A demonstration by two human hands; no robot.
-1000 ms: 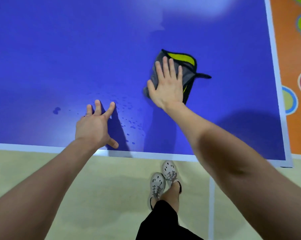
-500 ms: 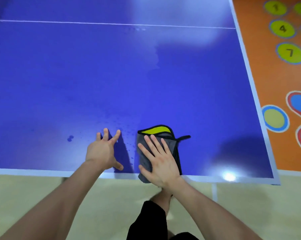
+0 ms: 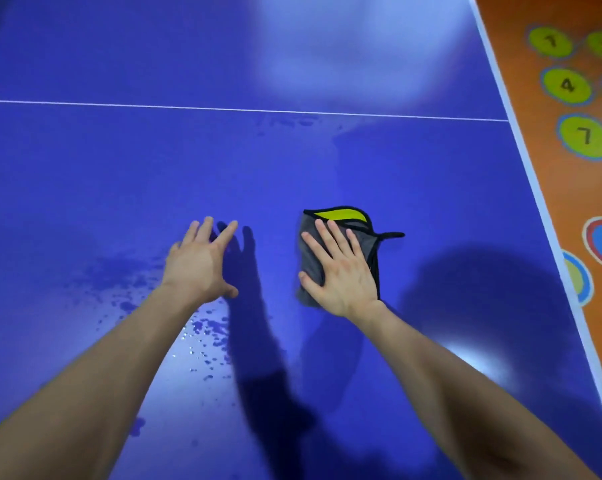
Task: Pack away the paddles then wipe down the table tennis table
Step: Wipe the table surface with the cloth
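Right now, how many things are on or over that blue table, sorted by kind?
Cloths: 1, the grey and yellow cloth
Hands: 2, the left hand spread and holding nothing, the right hand flat on the cloth
Total: 3 on the table tennis table, not counting the scattered water drops

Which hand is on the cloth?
The right hand, fingers flat on the grey cloth; the left hand is spread over bare table beside it.
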